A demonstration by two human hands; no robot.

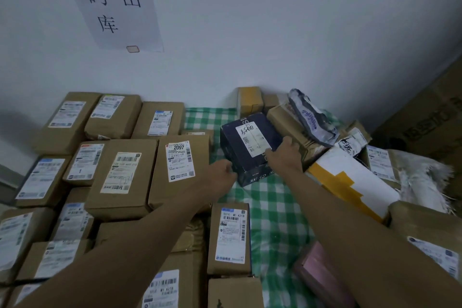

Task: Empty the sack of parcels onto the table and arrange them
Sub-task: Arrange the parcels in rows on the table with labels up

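A dark navy box (246, 144) with a white label lies tilted on the green checked tablecloth (272, 205) near the table's middle. My left hand (221, 172) grips its near left corner. My right hand (285, 154) rests on its right top edge, fingers curled over the label's corner. Brown parcels with white labels (122, 177) lie in neat rows across the table's left half. A loose heap of parcels sits right of the navy box, among them a white box with yellow tape (350, 182) and a grey plastic mailer (312, 117). The sack is not clearly visible.
A white wall with a paper sign (112, 0) stands behind the table. A large cardboard carton (430, 117) leans at the far right. A pink parcel (322, 275) lies at the near right. A brown box (231, 237) lies in the green strip.
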